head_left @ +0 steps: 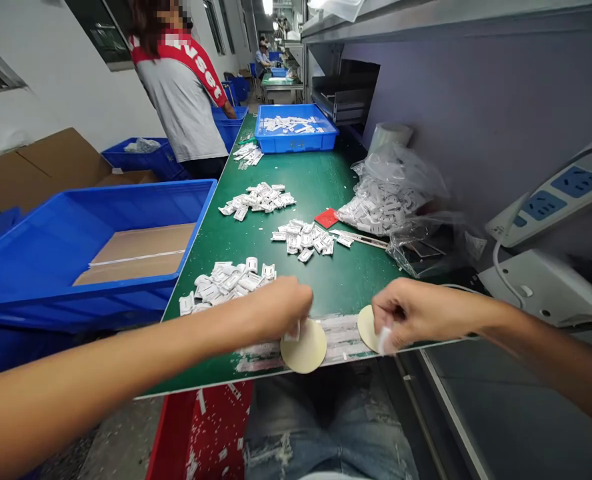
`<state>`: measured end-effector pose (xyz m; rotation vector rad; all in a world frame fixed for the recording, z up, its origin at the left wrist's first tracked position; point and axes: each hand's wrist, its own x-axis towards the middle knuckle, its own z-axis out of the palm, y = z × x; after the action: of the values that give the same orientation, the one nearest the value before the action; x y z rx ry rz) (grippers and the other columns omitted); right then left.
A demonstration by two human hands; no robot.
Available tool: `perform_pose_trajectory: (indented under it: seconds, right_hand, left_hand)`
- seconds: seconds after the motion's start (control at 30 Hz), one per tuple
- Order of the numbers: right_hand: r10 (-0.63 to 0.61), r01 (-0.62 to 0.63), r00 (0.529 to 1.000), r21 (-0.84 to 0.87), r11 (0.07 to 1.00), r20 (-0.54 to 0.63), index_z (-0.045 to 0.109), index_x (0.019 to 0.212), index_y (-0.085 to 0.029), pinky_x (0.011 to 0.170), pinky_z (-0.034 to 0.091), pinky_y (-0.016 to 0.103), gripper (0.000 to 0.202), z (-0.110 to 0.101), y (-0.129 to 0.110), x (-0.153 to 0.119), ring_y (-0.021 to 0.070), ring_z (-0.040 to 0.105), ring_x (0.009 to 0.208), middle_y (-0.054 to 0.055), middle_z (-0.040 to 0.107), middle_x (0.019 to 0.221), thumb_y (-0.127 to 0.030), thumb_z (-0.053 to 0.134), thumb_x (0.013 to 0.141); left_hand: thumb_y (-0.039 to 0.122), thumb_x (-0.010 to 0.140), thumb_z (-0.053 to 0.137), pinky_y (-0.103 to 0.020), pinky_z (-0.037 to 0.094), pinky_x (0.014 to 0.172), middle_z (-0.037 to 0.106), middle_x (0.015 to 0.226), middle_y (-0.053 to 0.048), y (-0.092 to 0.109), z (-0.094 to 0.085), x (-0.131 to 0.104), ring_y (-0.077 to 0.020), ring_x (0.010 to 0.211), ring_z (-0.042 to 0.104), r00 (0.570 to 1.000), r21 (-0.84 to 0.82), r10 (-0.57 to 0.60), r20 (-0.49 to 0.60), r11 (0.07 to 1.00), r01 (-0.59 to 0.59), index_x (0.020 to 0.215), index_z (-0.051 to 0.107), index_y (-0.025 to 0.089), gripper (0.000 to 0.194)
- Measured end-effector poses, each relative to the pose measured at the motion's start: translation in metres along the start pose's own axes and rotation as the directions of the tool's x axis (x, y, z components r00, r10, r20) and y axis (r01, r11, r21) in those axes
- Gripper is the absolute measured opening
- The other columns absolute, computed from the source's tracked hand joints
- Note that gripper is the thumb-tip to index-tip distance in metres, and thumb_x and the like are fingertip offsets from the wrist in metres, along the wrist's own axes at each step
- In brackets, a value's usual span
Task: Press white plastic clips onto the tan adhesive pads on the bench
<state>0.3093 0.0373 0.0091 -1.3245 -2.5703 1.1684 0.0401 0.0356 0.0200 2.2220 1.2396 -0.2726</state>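
Note:
My left hand (pixel 287 301) is closed over a round cream-coloured disc (pixel 305 350) at the table's front edge; a bit of a small white plastic part (pixel 292 333) shows under its fingers. My right hand (pixel 403 310) pinches another small white plastic part (pixel 385 340), blurred, beside a second cream disc (pixel 367 327). To the left of my left hand lies a pile of white plastic parts (pixel 226 281). Farther back are a second pile (pixel 306 237) and a third pile (pixel 262 199) of similar parts. The fingers hide much of both held parts.
On the green table (pixel 316 180) stand a blue tray (pixel 296 141) of white parts and a clear bag (pixel 376 200) of parts, with a red square (pixel 326 218) nearby. A large blue bin (pixel 136 190) is at left, a power strip (pixel 551 193) at right. A person (pixel 186 93) stands beyond.

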Motion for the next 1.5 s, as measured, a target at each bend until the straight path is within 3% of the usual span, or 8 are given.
perform_pose_trajectory:
  seconds: [0.23, 0.7, 0.97, 1.1, 1.2, 1.3, 1.4, 1.5]
  right_hand:
    - [-0.008, 0.008, 1.000, -0.010, 1.000, 0.003, 0.072, 0.070, -0.023, 0.055, 0.040, 0.025, 0.014, -0.003, 0.006, 0.009, 0.0171, 0.061, 0.061, -0.001, 0.069, 0.066, -0.034, 0.079, 0.065]
    - [-0.019, 0.011, 0.997, -0.109, 0.994, -0.072, 0.071, 0.067, -0.023, 0.056, 0.037, 0.025, 0.012, 0.000, 0.001, 0.012, 0.0169, 0.061, 0.062, -0.001, 0.068, 0.065, -0.030, 0.079, 0.064]
    - [0.012, -0.082, 0.949, -0.210, 0.974, -0.314, 0.068, 0.071, -0.021, 0.060, 0.038, 0.028, 0.012, 0.001, 0.005, 0.006, 0.0207, 0.061, 0.068, 0.004, 0.067, 0.068, -0.030, 0.077, 0.072]
    - [0.001, -0.148, 0.860, -0.248, 0.957, -0.510, 0.067, 0.082, -0.019, 0.069, 0.040, 0.033, 0.013, 0.013, -0.008, -0.007, 0.0256, 0.060, 0.082, 0.012, 0.067, 0.081, -0.024, 0.057, 0.089]
    - [-0.047, -0.060, 0.770, -0.146, 0.987, -0.636, 0.066, 0.084, -0.021, 0.071, 0.044, 0.032, 0.014, 0.041, -0.025, -0.022, 0.0237, 0.060, 0.082, 0.009, 0.067, 0.084, -0.031, 0.059, 0.091]
    - [0.092, 0.056, 0.711, 0.186, 0.981, -0.697, 0.065, 0.089, -0.023, 0.066, 0.046, 0.029, 0.015, 0.080, -0.040, -0.030, 0.0200, 0.060, 0.076, 0.005, 0.066, 0.084, -0.037, 0.066, 0.089]
    - [0.263, 0.214, 0.778, 0.633, 0.744, -0.571, 0.062, 0.092, -0.024, 0.067, 0.050, 0.028, 0.020, 0.113, -0.053, -0.026, 0.0165, 0.061, 0.072, 0.002, 0.065, 0.084, -0.039, 0.072, 0.085]
    - [0.305, 0.309, 0.852, 0.879, 0.364, -0.426, 0.057, 0.089, -0.023, 0.067, 0.053, 0.026, 0.025, 0.132, -0.066, -0.016, 0.0137, 0.063, 0.069, -0.001, 0.064, 0.081, -0.036, 0.077, 0.081]
  left_hand:
    - [0.008, 0.054, 0.080, -0.021, 0.035, 0.048, 0.067, 0.057, 0.001, 0.006, -0.001, 0.000, -0.0139, 0.053, 0.061, 0.998, 0.018, 0.035, 0.054, 0.999, -0.036, 0.064, 0.073, 0.022, 0.019]
    - [0.007, 0.063, 0.071, -0.026, 0.041, 0.060, 0.072, 0.070, -0.008, 0.012, 0.004, -0.005, -0.0213, 0.066, 0.067, 0.995, 0.162, -0.001, -0.104, 0.987, 0.018, 0.073, 0.076, 0.019, 0.017]
    - [0.016, 0.073, 0.069, -0.027, 0.044, 0.063, 0.069, 0.069, -0.008, 0.011, 0.010, -0.009, -0.0206, 0.068, 0.064, 0.950, 0.180, -0.058, -0.307, 0.977, 0.118, 0.079, 0.072, 0.017, 0.007]
    - [0.019, 0.091, 0.050, -0.035, 0.046, 0.075, 0.071, 0.086, -0.014, 0.015, 0.006, -0.022, -0.0253, 0.084, 0.064, 0.836, 0.153, -0.060, -0.546, 0.974, 0.169, 0.099, 0.069, 0.015, 0.021]
    - [0.032, 0.087, 0.064, -0.031, 0.050, 0.073, 0.073, 0.090, -0.007, 0.019, 0.024, -0.039, -0.0215, 0.082, 0.066, 0.596, -0.176, -0.132, -0.792, 0.984, -0.016, 0.092, 0.071, 0.021, 0.014]
    - [0.035, 0.070, 0.081, -0.025, 0.053, 0.064, 0.073, 0.080, -0.005, 0.029, 0.065, -0.051, -0.0183, 0.072, 0.068, 0.421, -0.666, -0.533, -0.734, 0.686, -0.294, 0.083, 0.072, 0.019, 0.023]
    - [0.036, 0.061, 0.088, -0.025, 0.058, 0.065, 0.073, 0.079, -0.004, 0.045, 0.103, -0.054, -0.0172, 0.070, 0.070, 0.448, -0.846, -0.797, -0.405, 0.141, -0.514, 0.088, 0.071, 0.016, 0.037]
    - [0.033, 0.059, 0.090, -0.024, 0.060, 0.070, 0.074, 0.085, -0.005, 0.059, 0.119, -0.054, -0.0160, 0.074, 0.071, 0.524, -0.810, -0.823, -0.217, -0.148, -0.567, 0.091, 0.071, 0.015, 0.041]
